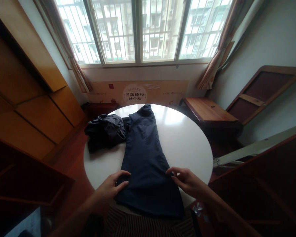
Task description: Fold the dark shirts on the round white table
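Left hand [110,188] and right hand [187,181] half-open, gripping nothing, at the edges of a flat navy garment [146,164] on a round white table [187,148].

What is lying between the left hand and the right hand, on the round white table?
In the head view, a flat dark blue garment lies between the left hand and the right hand, on the round white table.

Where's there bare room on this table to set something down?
The round white table's widest bare patch lies right of the navy garment, above the right hand. A narrow strip lies between the left hand and the crumpled dark cloth, which crowds the garment.
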The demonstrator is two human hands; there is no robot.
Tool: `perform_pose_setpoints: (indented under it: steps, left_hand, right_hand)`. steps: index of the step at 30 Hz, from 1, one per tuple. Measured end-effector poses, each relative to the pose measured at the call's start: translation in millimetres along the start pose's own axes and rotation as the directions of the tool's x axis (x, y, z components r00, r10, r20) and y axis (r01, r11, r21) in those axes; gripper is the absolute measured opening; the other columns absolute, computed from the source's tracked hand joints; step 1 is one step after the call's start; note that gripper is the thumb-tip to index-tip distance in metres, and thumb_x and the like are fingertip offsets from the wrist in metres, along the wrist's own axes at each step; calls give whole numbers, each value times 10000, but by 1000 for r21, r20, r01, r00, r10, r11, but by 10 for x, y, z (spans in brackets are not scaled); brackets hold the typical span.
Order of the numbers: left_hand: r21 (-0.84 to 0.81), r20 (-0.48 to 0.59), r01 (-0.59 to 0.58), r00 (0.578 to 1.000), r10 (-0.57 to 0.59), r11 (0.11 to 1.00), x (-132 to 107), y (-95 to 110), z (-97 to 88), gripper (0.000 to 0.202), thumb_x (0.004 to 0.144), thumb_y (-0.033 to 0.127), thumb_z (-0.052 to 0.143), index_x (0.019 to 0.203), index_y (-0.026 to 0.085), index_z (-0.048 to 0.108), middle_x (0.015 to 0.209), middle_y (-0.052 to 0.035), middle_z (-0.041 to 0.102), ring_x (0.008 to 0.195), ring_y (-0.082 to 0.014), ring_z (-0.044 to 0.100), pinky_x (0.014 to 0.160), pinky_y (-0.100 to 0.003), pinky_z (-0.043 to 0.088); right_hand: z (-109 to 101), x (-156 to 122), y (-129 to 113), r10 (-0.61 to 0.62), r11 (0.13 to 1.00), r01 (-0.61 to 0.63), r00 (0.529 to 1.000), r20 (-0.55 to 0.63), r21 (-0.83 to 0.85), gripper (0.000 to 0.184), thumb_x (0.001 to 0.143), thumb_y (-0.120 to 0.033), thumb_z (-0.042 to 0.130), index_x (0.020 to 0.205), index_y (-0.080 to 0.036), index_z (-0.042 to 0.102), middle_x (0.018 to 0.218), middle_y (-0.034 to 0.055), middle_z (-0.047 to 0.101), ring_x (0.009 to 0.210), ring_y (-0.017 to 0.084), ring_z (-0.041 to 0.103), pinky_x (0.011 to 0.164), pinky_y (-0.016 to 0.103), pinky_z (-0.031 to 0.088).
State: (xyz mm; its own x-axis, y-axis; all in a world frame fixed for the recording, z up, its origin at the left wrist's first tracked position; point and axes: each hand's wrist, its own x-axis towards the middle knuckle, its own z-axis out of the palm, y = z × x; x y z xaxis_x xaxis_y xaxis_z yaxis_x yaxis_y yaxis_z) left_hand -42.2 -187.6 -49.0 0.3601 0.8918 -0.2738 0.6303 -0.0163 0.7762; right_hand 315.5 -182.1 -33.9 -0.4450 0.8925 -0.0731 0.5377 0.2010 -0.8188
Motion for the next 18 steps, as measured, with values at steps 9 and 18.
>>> perform_pose_setpoints:
  steps: [9,18]
  left_hand:
    - [597,-92,-266,914,394,757,655,529,-350,352,1016,326,368,1016,199,696,951,-72,703,874,-193,676,839,-292,489]
    - [687,325,-555,813,484,470,2932,985,-350,466,1021,275,324,1462,156,412,1549,-111,376,1447,-219,312,1181,-456,260]
  right_hand:
    - [-241,563,-135,-406,772,341,914,-4,-536,263,974,-209,423,1031,-173,677,966,107,664,860,195,633,752,299,499]
    - [-234,1503,-25,-316,610,335,934,167,-719,503,970,-437,495,1330,-94,573,1387,224,536,1306,316,489,1114,488,348]
